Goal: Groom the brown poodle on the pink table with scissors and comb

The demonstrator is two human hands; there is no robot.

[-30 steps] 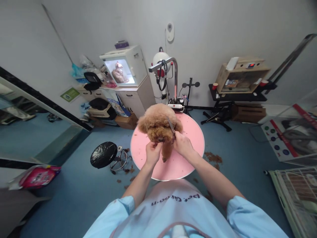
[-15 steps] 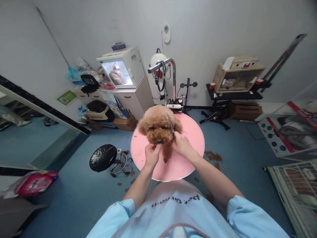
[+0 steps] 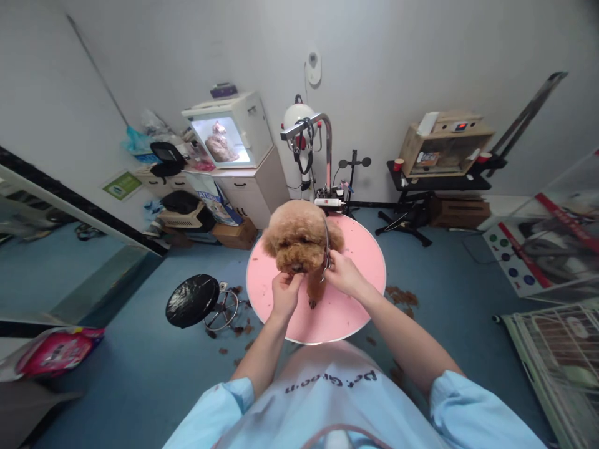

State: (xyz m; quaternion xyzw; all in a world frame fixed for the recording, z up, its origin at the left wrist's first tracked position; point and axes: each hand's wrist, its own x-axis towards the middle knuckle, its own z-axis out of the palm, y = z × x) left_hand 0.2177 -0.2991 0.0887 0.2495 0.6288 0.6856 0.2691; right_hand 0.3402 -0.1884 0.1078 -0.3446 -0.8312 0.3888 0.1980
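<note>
A small brown curly dog (image 3: 299,234) stands on a round pink table (image 3: 355,255), facing me. My left hand (image 3: 285,292) is closed under the dog's chin, pinching the fur there. My right hand (image 3: 342,274) is closed on a pair of scissors (image 3: 326,240), whose blades point up along the right side of the dog's head. Bits of cut fur lie on the table top.
A black stool (image 3: 191,301) stands left of the table. Brown fur clumps (image 3: 401,295) litter the blue floor. Behind the table rises a metal grooming arm (image 3: 322,134), with a white cabinet (image 3: 234,131) to its left. A wire cage (image 3: 556,355) sits at the right.
The scissors have swung from a slant to nearly upright beside the dog's head. My left hand has stayed under the chin. The view shifted slightly.
</note>
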